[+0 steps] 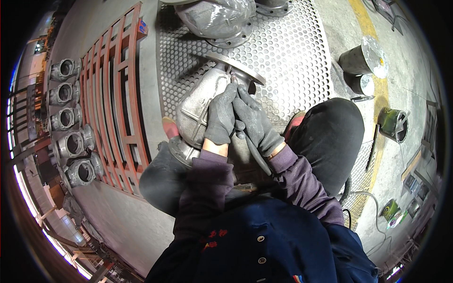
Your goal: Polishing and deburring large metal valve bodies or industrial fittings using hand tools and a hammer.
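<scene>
Head view: left hand and right hand, both gloved, are curled closed around a slim hand tool, mostly hidden, with a dark hose trailing near. IMO the risk is the tip skating into the far flange if that pinch slackens or the hose snags on a leg. Rounded belly could rock too. The flanged metal casting lies tilted on the perforated plate, between the knees, under and left of the grip.
</scene>
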A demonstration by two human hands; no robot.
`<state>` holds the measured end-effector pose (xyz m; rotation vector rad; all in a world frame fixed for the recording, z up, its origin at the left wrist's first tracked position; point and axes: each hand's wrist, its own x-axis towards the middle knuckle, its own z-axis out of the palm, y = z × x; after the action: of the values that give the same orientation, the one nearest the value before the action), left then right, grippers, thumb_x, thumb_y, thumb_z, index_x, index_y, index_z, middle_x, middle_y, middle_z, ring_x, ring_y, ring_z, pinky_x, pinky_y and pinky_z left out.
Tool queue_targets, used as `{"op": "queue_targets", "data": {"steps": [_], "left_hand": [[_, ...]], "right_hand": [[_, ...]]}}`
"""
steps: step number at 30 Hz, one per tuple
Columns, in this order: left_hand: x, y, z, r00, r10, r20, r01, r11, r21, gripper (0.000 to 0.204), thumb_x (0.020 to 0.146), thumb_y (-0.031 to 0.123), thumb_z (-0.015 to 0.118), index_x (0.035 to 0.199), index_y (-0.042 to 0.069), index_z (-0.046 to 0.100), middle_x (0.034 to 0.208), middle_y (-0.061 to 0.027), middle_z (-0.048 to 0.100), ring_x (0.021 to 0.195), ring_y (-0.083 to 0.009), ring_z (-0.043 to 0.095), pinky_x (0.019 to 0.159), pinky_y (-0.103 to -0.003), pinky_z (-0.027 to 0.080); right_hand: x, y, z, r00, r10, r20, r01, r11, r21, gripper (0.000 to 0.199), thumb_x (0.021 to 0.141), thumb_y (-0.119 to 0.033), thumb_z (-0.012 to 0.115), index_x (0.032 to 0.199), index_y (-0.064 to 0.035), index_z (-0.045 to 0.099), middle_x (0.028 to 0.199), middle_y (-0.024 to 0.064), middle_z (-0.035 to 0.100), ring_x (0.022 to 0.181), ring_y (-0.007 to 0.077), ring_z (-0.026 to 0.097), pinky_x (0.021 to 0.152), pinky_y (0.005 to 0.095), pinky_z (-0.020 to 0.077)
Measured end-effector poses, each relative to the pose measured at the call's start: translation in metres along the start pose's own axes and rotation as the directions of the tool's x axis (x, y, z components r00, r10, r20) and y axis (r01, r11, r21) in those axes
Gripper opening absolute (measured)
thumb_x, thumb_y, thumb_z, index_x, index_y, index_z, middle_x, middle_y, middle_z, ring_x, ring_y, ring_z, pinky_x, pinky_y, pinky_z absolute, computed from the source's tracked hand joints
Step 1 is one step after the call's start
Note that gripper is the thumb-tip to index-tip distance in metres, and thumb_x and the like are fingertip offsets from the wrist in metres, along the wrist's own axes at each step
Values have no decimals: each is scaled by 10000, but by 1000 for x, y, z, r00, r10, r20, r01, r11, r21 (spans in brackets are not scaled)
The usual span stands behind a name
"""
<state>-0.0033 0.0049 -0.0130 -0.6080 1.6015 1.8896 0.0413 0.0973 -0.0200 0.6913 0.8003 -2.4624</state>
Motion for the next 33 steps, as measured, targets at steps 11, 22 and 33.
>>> {"op": "queue_targets", "data": {"steps": [11,22,33], "left_hand": [[5,-7,-2,999,30,26,-30,999,-30,388,944,386,490,1050,28,596,836,-104,656,481,-119,538,359,-211,379],[13,-17,-13,993,99,58,-96,994,-57,412,951,361,490,1127,-3,568,945,-146,644,678,-167,622,481,-221,468],[3,-9,-3,999,38,16,-37,999,-7,418,948,396,477,1098,22,585,868,-115,657,529,-137,573,376,-215,400]], "right_hand": [[-6,-3,0,992,-111,65,120,982,-148,414,984,-251,464,1365,-107,393,696,-58,489,484,15,434,386,172,340],[-11,-4,3,997,-63,44,67,992,-104,453,984,-247,466,1399,-103,356,676,-54,483,471,17,433,377,175,343],[-6,4,-7,965,-195,174,197,980,3,450,986,-213,469,1408,-112,350,761,-55,520,524,35,503,408,183,400]]}}
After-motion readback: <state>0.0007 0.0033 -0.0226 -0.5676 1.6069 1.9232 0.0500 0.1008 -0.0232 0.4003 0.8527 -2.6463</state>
